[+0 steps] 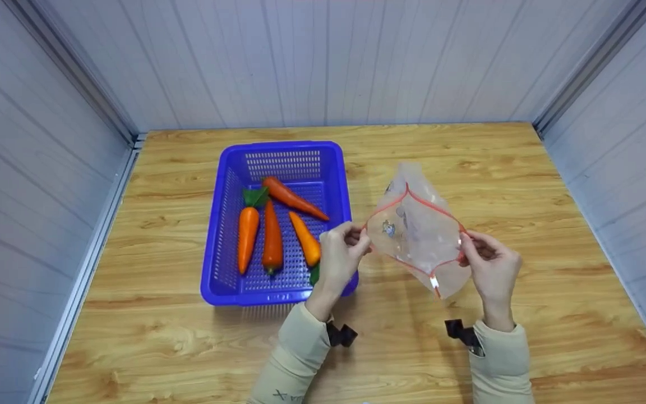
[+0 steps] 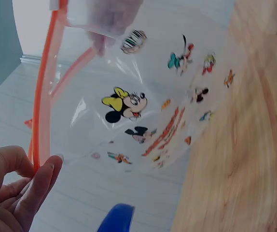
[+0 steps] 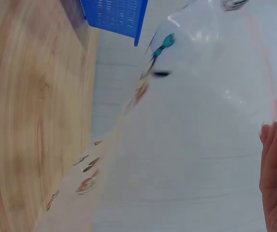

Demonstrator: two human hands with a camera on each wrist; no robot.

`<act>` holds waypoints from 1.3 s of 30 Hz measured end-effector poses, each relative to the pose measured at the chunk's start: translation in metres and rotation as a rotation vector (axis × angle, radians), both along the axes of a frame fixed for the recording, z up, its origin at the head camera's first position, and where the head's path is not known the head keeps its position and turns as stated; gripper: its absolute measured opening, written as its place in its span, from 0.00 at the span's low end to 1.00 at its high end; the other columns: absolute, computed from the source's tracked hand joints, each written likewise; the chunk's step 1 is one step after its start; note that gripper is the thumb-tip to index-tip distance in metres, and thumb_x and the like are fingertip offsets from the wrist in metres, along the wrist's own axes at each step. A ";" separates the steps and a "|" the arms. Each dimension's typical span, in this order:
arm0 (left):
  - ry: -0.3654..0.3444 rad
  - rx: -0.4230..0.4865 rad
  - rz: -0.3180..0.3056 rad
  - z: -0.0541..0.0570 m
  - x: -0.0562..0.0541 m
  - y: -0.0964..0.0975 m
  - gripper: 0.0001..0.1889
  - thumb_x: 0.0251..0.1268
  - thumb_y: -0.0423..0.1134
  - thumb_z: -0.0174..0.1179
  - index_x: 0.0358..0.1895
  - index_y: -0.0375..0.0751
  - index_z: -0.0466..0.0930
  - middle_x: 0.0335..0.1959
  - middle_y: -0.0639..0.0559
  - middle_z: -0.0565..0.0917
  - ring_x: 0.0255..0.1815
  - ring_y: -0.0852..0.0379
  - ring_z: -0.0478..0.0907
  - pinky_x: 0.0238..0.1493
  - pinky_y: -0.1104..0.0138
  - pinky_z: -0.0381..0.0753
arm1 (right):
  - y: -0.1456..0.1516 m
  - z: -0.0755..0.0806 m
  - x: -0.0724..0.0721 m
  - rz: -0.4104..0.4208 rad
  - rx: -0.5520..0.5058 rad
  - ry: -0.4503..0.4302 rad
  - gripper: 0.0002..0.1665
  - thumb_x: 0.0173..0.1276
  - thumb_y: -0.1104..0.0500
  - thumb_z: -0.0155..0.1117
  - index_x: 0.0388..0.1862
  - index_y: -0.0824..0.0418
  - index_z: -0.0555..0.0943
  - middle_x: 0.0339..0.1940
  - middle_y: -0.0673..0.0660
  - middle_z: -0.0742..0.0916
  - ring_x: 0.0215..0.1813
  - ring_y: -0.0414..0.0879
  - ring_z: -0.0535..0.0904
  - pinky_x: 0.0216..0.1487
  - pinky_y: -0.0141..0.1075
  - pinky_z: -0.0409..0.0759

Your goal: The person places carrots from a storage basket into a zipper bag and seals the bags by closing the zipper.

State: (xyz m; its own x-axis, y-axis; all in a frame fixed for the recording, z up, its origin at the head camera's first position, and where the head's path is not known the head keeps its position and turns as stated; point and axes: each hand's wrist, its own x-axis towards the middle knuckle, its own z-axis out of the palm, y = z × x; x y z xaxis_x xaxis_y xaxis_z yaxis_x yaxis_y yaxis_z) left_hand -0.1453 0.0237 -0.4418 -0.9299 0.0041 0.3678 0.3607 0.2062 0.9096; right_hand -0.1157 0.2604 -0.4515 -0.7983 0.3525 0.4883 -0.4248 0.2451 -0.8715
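A clear zip bag (image 1: 413, 235) with an orange-red zip edge hangs between both hands, its mouth spread wide. Cartoon characters are printed on its side, plain in the left wrist view (image 2: 124, 104). The left hand (image 1: 342, 255) pinches the left side of the rim, close to the basket's right edge. On the opposite side, the right hand (image 1: 491, 266) pinches the rim between thumb and fingers. A white slider (image 1: 434, 282) sits on the zip at the near corner. Nothing shows inside the bag.
Left of the bag stands a blue plastic basket (image 1: 208, 280) holding several carrots, among them an orange one (image 1: 248, 238) with a green leaf. The left forearm passes by its near right corner. Pale panel walls (image 1: 300, 62) border the wooden table (image 1: 149, 348) at the back and sides.
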 end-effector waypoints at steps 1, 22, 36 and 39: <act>-0.006 0.004 0.003 0.000 -0.001 -0.001 0.05 0.51 0.27 0.54 0.25 0.28 0.79 0.17 0.48 0.80 0.14 0.63 0.76 0.16 0.74 0.76 | -0.002 0.008 0.004 -0.033 0.018 -0.031 0.06 0.54 0.71 0.63 0.29 0.76 0.81 0.16 0.59 0.82 0.14 0.40 0.76 0.14 0.27 0.74; -0.056 -0.073 -0.081 -0.005 -0.001 0.008 0.06 0.55 0.29 0.55 0.29 0.29 0.81 0.18 0.48 0.81 0.15 0.64 0.76 0.17 0.75 0.75 | -0.005 -0.034 -0.005 -0.010 -0.114 0.102 0.02 0.51 0.72 0.65 0.26 0.73 0.81 0.09 0.57 0.77 0.07 0.40 0.67 0.06 0.25 0.62; -0.056 -0.059 -0.094 -0.009 -0.001 0.005 0.08 0.57 0.33 0.58 0.29 0.30 0.81 0.18 0.46 0.81 0.14 0.59 0.77 0.16 0.75 0.75 | -0.019 -0.042 -0.010 0.007 -0.123 0.000 0.03 0.53 0.70 0.65 0.26 0.72 0.82 0.11 0.61 0.78 0.08 0.42 0.70 0.07 0.27 0.66; -0.064 -0.059 -0.096 -0.009 -0.001 0.000 0.08 0.58 0.33 0.57 0.30 0.30 0.81 0.18 0.45 0.81 0.14 0.59 0.77 0.16 0.74 0.75 | -0.012 -0.058 -0.016 0.039 -0.146 0.019 0.05 0.52 0.67 0.66 0.27 0.70 0.82 0.12 0.58 0.78 0.09 0.41 0.71 0.07 0.27 0.66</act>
State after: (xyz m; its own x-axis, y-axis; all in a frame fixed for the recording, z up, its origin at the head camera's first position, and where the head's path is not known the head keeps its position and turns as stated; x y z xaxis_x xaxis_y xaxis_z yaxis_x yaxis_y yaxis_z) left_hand -0.1459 0.0235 -0.4506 -0.9457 0.1144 0.3044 0.3232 0.2272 0.9187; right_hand -0.1320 0.2486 -0.5092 -0.8036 0.3902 0.4495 -0.4486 0.0992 -0.8882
